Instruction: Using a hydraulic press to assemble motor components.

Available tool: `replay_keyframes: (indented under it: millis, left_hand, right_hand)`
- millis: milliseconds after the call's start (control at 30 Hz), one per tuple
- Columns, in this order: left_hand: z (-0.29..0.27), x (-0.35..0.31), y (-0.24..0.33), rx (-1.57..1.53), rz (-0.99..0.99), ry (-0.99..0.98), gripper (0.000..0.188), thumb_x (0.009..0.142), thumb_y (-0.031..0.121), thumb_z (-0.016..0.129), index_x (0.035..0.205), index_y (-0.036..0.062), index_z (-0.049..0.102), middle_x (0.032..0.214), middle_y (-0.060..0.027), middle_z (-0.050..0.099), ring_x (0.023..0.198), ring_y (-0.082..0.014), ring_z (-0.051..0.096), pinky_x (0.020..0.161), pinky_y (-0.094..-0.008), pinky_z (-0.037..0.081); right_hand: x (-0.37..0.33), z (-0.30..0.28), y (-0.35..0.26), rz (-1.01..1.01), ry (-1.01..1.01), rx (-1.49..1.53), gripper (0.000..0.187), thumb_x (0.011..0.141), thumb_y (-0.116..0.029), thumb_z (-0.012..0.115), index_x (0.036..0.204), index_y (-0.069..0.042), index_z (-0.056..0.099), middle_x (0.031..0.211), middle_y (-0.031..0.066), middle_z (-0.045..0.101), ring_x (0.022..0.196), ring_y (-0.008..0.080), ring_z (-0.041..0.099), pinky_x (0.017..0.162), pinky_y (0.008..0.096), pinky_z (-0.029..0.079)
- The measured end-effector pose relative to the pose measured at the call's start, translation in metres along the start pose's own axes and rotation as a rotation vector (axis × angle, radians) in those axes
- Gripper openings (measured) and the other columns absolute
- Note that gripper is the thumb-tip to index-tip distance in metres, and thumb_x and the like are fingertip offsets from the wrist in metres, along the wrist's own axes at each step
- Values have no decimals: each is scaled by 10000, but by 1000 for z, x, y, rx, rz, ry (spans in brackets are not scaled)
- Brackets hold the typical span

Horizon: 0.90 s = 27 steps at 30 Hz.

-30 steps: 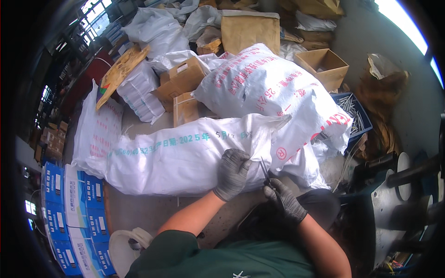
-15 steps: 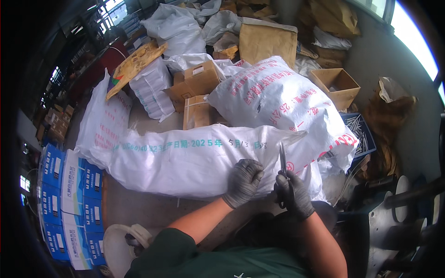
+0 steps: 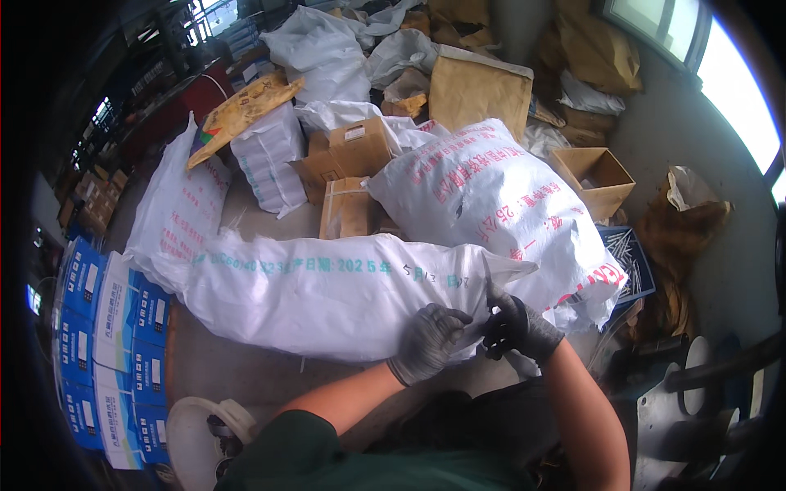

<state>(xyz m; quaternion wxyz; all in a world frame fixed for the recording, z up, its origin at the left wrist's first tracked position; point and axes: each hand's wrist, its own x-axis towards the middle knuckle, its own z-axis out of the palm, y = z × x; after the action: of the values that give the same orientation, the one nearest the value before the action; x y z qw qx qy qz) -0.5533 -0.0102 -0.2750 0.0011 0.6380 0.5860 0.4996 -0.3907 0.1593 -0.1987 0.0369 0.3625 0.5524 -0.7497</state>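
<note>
A long white woven sack (image 3: 303,307) with green and black print lies across the middle in front of me. My left hand (image 3: 427,342), in a dark grey glove, is closed in a pinch at the near right end of this sack. Close beside it, my gloved right hand (image 3: 524,329) is closed round a pair of scissors (image 3: 488,278). Their narrow blades point away from me, against the sack's right end. The handles are mostly covered by my fingers, and I cannot tell whether the blades are apart.
Behind lies a bulky white sack (image 3: 491,192) with red print. Cardboard boxes (image 3: 356,147) stand beyond the long sack. A blue crate (image 3: 643,282) of long pale pieces is at right, below an open carton (image 3: 602,184). Blue boxes (image 3: 78,344) and a white bucket (image 3: 188,434) are at left.
My right hand has come up and left with the scissors, bringing the blades onto the sack's end, nearer my left hand. My left hand has dropped slightly, and the view has shifted a little.
</note>
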Motion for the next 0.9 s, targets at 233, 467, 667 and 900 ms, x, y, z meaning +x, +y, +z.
replay_keyframes:
  millis: [233,467,667,900]
  left_hand:
    - [3,-2,-3,-2,-14,35,99,998,114,675,1080,77,632,1115,-109,741,984,-361,658,917,-487,525]
    - [1,-4,-2,-47,-10,41,77,1022,136,670,1060,78,637,1091,-101,728,1001,-353,645,928,-486,512]
    - [2,-5,-5,-54,-25,5,110,1036,178,653,1051,73,681,1072,-118,723,976,-371,647,909,-493,517]
    - [-14,18,3,-20,-149,-118,191,976,85,640,1154,69,707,1418,-149,640,1177,-368,679,973,-489,583]
  right_hand:
    - [26,6,-5,-50,11,-135,785,1054,-740,499,1219,24,578,711,125,616,605,262,654,570,369,539]
    - [83,-7,21,-602,116,-258,422,1054,-399,597,1187,2,600,762,104,601,618,251,612,566,379,488]
    - [92,-6,-5,-387,28,143,445,1056,-546,648,958,-112,632,664,38,567,490,160,528,443,324,400]
    - [23,-34,11,-317,-117,126,259,1068,-282,689,1148,-37,657,797,72,628,634,192,643,529,359,507]
